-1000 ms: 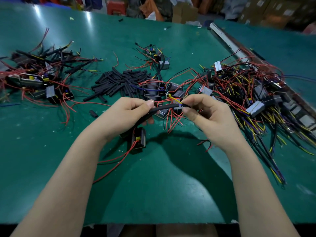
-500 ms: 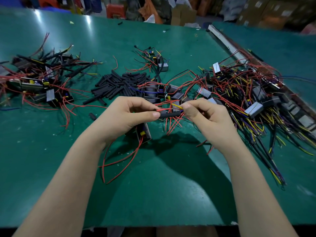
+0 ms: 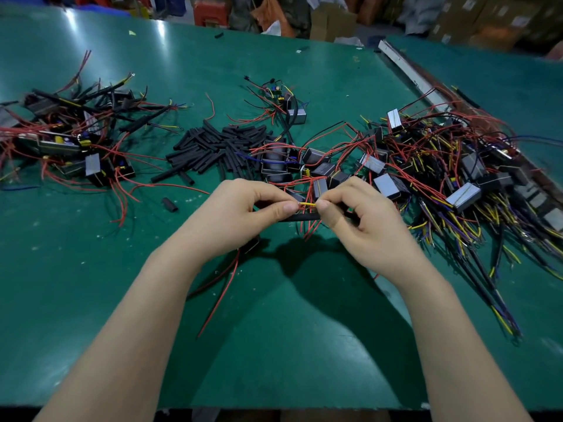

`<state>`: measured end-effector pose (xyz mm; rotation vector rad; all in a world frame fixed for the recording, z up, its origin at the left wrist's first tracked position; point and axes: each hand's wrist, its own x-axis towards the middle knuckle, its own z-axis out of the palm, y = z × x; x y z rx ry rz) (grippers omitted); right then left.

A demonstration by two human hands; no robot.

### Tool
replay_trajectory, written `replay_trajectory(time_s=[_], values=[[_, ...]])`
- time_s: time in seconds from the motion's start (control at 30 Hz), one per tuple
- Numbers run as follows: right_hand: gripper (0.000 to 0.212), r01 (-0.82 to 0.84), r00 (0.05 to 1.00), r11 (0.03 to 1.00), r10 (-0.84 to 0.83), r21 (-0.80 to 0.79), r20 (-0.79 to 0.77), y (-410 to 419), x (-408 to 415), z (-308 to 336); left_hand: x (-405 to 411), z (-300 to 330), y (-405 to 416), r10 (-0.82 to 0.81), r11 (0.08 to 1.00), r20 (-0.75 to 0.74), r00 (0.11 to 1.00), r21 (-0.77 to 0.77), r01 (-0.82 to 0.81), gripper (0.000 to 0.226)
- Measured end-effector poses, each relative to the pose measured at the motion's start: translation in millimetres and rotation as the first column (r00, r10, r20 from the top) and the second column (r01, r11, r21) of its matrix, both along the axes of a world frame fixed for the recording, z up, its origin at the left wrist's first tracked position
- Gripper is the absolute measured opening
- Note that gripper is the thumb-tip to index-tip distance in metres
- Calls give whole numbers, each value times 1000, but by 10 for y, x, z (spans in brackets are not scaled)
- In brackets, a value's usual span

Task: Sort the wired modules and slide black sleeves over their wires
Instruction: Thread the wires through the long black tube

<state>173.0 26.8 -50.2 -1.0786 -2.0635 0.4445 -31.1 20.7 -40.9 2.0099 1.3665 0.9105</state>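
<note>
1. While both hands met above the green worktop [image 3: 274, 345], the left hand [image 3: 240, 217] pinched one end of a yellow wire [image 3: 307, 204] between thumb and forefinger.
2. The right hand [image 3: 362, 220] pinched the wire's other end, fingers curled.
3. A black sleeve [image 3: 300, 217] lay just below the wire, spanning both hands.
4. A module [image 3: 251, 243] hung under the left hand, red leads trailing onto the worktop.
5. Loose sleeves [image 3: 213, 147] lay piled beyond the hands.
6. Sleeved modules [image 3: 76, 141] sat far left; unsorted modules [image 3: 457, 178] lay tangled at right.
</note>
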Motion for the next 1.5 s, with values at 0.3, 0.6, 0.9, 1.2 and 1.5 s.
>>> replay_trajectory(time_s=[0.3,0.6,0.9,1.2,1.5], values=[[15,57,995,996,-51,73,-83,21,-21,-8,-136,34,9,-17,999,-105,994,40,21,9],[11,26,998,995,-20,98,-60,-4,-37,-22,70,13,-35,-2,993,-10,1000,122,3,8],[14,65,997,990,-58,127,-60,14,-32,-20,188,-36,-26,86,969,31,996,231,-91,9],[8,89,990,994,-81,61,-114,-4,-79,-54,101,-18,-24,28,996,39,999,83,-32,16],[8,-22,995,999,18,-39,-102,-16,-50,-9,117,8,-59,-48,993,45,998,109,43,10]])
